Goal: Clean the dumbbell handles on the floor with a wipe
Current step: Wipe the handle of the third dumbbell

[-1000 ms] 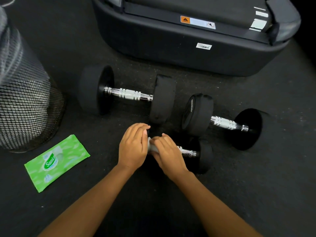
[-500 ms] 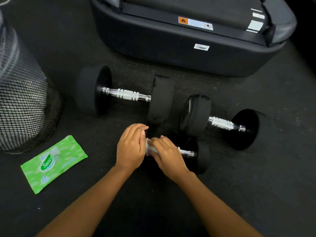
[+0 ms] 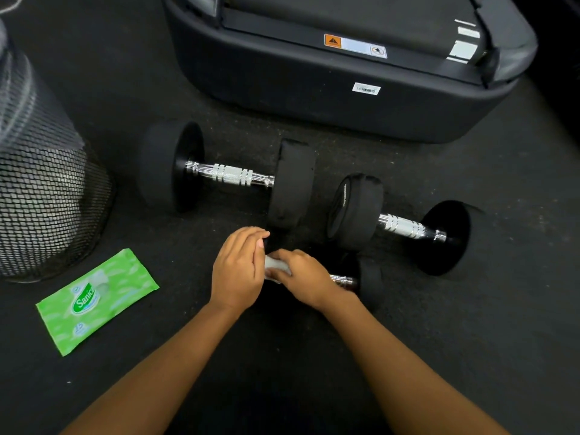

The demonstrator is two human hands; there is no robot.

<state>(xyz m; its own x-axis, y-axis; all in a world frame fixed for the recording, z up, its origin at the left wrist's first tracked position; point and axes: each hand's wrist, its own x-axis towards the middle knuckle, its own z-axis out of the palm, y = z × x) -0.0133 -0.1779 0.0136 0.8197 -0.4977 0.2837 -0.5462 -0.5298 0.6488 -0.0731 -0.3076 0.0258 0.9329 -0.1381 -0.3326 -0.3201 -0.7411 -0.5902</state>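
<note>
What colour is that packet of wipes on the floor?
Bright green with white patches, seen in the head view: the wipes packet lies left of the hands.

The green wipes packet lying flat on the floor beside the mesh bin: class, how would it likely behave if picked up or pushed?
The green wipes packet looks like soft film lying flat, so it would probably flex and sag rather than stay stiff. Being thin, it is likely light for its size. Its flat shape means it should slide across the dark speckled floor, not roll or tip.
</note>
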